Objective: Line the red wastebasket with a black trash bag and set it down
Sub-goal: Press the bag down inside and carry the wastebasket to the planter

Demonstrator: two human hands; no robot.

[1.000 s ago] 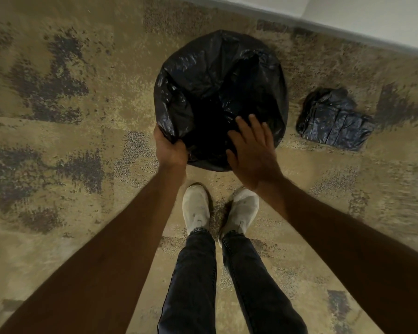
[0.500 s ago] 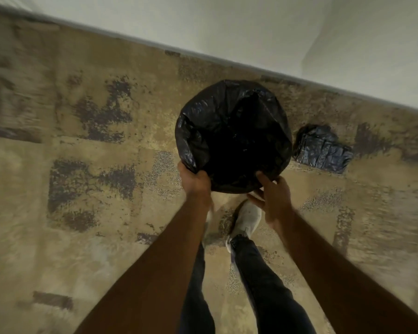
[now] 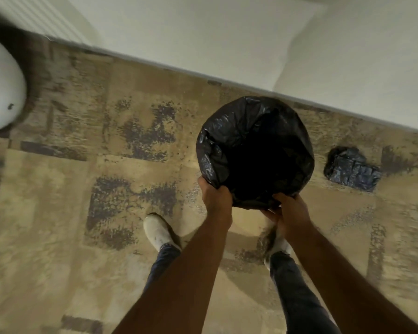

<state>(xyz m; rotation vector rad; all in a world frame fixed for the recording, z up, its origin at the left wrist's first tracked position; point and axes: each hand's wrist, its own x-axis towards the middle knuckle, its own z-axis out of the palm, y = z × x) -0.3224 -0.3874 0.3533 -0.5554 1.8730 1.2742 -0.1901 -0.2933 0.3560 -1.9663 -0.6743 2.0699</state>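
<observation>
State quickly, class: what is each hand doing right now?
Left hand: closed on the black trash bag at the near rim.
Right hand: closed on the same rim.

Open carpet [image 3: 58, 213] lies left of the lined wastebasket [image 3: 255, 153]. The wall [image 3: 203, 44] stands close behind it, a folded pile of black bags [image 3: 352, 168] lies near its right, and a white rounded object [image 3: 0, 88] sits far left.

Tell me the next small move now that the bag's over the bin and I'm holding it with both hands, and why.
Probably lower it onto the carpet by the wall and let go. The black trash bag already wraps the whole rim, and your left hand and right hand both grip the near edge, so only setting it down seems left.
</observation>
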